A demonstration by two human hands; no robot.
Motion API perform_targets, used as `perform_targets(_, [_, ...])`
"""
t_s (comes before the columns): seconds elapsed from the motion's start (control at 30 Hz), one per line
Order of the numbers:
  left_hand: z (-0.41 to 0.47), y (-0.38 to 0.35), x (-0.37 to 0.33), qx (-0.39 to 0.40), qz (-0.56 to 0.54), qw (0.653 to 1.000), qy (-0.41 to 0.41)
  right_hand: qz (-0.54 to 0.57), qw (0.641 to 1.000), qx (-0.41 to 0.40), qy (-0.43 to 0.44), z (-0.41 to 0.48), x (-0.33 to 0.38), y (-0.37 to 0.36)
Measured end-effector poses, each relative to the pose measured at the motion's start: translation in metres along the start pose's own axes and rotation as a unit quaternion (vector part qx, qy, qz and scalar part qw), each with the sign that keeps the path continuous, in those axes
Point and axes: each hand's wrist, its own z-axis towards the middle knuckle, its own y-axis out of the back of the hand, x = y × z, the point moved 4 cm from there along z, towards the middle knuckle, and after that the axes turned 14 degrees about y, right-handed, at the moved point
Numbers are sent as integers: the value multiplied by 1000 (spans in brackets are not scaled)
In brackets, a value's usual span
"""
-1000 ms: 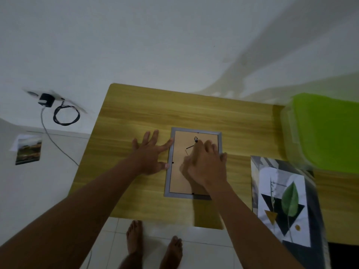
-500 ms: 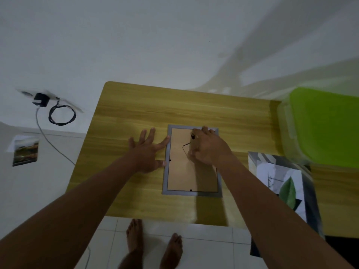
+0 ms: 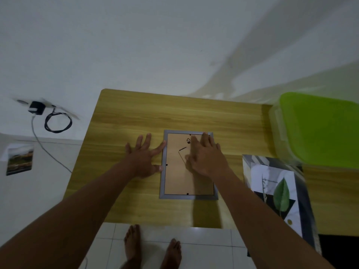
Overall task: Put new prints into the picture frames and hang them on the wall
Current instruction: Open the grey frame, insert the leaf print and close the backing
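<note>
Right hand (image 3: pixel 206 158) uncurled since half second ago, now flat on backing board (image 3: pixel 174 177). Fingers (image 3: pixel 206 139) straight, close together, tips at top edge, probably pressing board down to seat it or reach tab. Left hand (image 3: pixel 142 160) flat on table (image 3: pixel 136 117), fingers spread, thumb and index against left rim of picture frame (image 3: pixel 189 197), bracing against slide. Frame face down, mid table. Leaf print (image 3: pixel 279 191) lies to right, apart.

Tally at the table (image 3: pixel 136 113)
It bore one picture frame (image 3: pixel 174 183), one leaf print (image 3: pixel 279 191), one green-lidded box (image 3: pixel 318 129), one left hand (image 3: pixel 141 162), one right hand (image 3: pixel 207 158); off its edges were two bare feet (image 3: pixel 134 243), one charger (image 3: pixel 36 108), one photo (image 3: pixel 19 162).
</note>
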Motion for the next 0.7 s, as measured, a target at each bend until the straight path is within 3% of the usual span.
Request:
perform_targets(0.3, [-1,2,0,7,13,1000,8,63,986,-98,-119,-69,20,-40])
perform_targets(0.47, [0,1,-1,12,2,1000,11,174,956,-166,-167,-79,20,-43])
perform_targets(0.7, [-3,3,-3,11,4,1000,9,124,973,-131,-146,-77,16,-39])
